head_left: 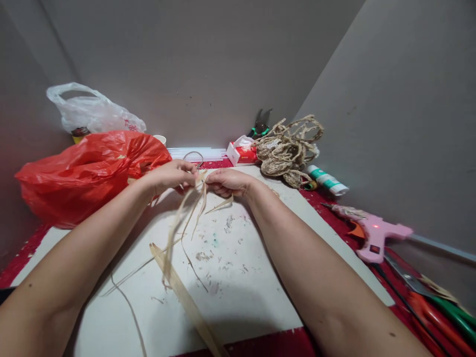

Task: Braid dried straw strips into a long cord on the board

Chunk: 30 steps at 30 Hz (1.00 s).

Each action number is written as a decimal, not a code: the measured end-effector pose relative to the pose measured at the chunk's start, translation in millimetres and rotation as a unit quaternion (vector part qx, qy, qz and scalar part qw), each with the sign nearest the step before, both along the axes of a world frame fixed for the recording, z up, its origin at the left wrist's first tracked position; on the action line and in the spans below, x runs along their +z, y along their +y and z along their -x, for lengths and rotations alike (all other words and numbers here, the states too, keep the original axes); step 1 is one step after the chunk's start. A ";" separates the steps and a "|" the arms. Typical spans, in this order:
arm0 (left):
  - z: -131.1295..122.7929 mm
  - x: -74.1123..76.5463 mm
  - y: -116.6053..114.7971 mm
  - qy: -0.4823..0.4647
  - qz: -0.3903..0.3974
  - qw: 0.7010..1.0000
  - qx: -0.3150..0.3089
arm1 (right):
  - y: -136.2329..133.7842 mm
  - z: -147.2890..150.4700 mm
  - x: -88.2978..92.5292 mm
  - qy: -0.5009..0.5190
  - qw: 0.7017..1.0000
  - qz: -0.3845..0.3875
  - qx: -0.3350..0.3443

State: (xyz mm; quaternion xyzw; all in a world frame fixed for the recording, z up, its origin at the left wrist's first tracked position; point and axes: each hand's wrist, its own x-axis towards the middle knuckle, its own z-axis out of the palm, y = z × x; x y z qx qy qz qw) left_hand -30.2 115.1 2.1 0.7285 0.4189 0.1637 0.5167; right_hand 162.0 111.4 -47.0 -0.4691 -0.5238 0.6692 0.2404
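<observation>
My left hand [171, 176] and my right hand [228, 182] meet over the white board, both closed in a pinch. Pale dried leaf strips [203, 199] run between the fingertips, with several ends hanging down over the board. A longer strip [176, 223] trails from the left fingers, slightly blurred. Just behind the hands a thin strand [194, 152] curls up in a loop. One broad flat strip [186, 293] lies along the board towards the near edge. Fine loose strands [128, 300] are to its left. The exact point of grip is partly hidden by my fingers.
A red plastic bag [80, 173] bulges at the left, a clear bag [94, 111] behind it. At the back are clear sticks [197, 154], a tissue pack [243, 152], pliers [261, 124] and braided cord [284, 153]. A pink glue gun [375, 233] and scissors [427, 307] lie right.
</observation>
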 end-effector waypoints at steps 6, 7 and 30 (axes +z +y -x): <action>13.7 -14.9 22.2 0.172 -0.339 0.909 0.173 | -0.4 -0.2 2.1 -0.002 1.000 0.008 -0.006; 8.7 -20.5 20.3 0.153 -0.333 0.917 0.155 | -0.7 0.0 2.0 0.001 1.000 0.008 -0.004; -19.2 -61.6 11.0 -0.064 0.006 0.993 0.096 | -1.9 2.3 -1.8 -0.006 1.000 0.007 -0.010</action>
